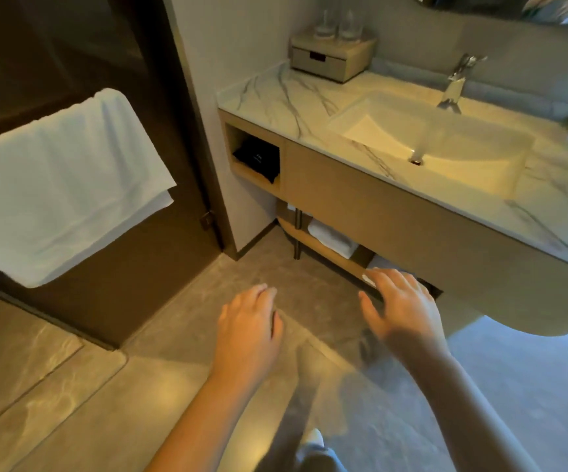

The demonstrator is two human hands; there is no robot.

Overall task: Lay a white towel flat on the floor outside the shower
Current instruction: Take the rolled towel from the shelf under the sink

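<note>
A white towel (58, 185) hangs folded over a bar on the dark glass shower door at the left. More folded white towels (332, 237) lie on the low wooden shelf under the vanity. My left hand (247, 327) hovers over the grey floor (160, 386), palm down, fingers apart, holding nothing. My right hand (403, 303) is stretched out to the right of it, fingers spread, its fingertips near the front edge of the low shelf, also holding nothing.
A marble-topped vanity (286, 97) with a sink (429, 141) and a tap (454, 85) juts out on the right. A box with glasses (332, 54) stands at its back. A dark pouch (257, 158) sits in an open cubby. My shoe (313, 441) shows at the bottom.
</note>
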